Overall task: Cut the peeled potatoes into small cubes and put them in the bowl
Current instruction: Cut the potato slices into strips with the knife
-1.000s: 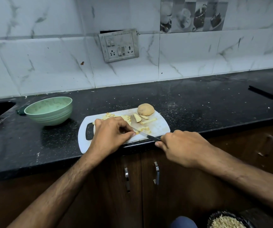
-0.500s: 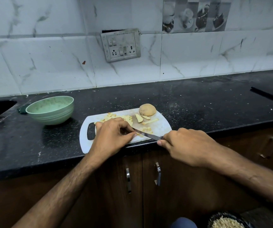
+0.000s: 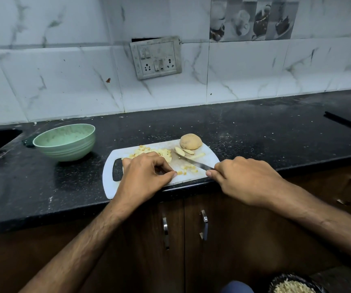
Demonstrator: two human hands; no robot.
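Both forearms are seen bare, with no sleeves reaching them. The left hand (image 3: 142,172) and right hand (image 3: 244,178) are ungloved and unadorned.

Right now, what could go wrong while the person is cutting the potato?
The left hand has fingertips close to the knife blade, so a slip might nick them. The cutting board sits at the counter's front edge, so it might tip or slide. Loose potato cubes near that edge could fall off.
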